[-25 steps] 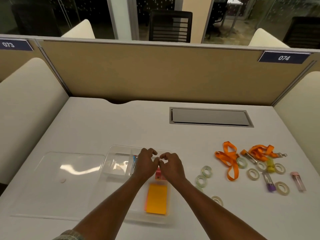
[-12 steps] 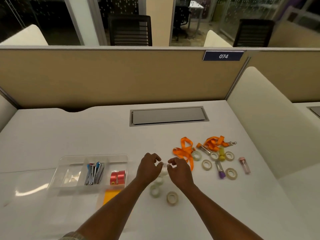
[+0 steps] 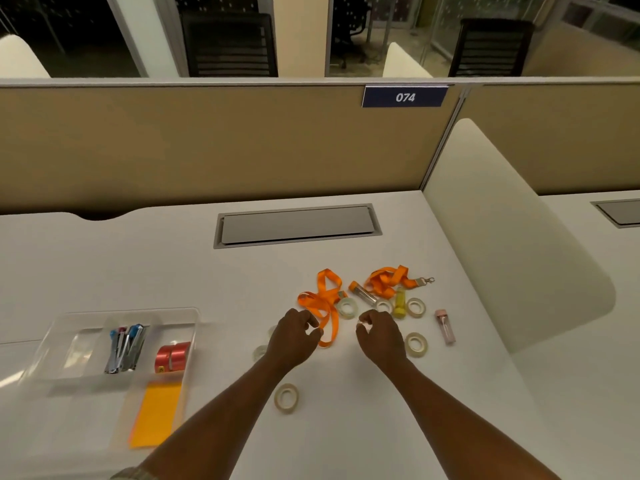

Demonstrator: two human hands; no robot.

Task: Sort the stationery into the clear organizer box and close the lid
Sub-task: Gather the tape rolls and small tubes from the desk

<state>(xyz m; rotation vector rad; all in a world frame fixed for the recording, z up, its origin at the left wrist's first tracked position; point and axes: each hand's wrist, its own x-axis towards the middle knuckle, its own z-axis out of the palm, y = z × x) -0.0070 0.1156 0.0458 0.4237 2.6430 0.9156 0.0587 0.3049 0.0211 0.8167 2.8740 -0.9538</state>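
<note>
The clear organizer box sits open at the left, holding metal clips with coloured tips, red tape rolls and orange sticky notes. Its clear lid lies flat at the left edge, mostly out of frame. My left hand hovers with curled fingers at the end of an orange lanyard, partly hiding a clear tape roll. My right hand pinches a pale tape roll at its fingertips. Loose rolls lie at hand: a near roll and a right roll.
A second orange lanyard, a yellow tube, a pink tube, an orange-capped tube and more tape rolls lie beyond my hands. A grey cable hatch is set in the desk. A cream divider bounds the right.
Both hands left the organizer box and moved right to the loose stationery, then spread apart. My view swung right, so the box now sits at the left.
</note>
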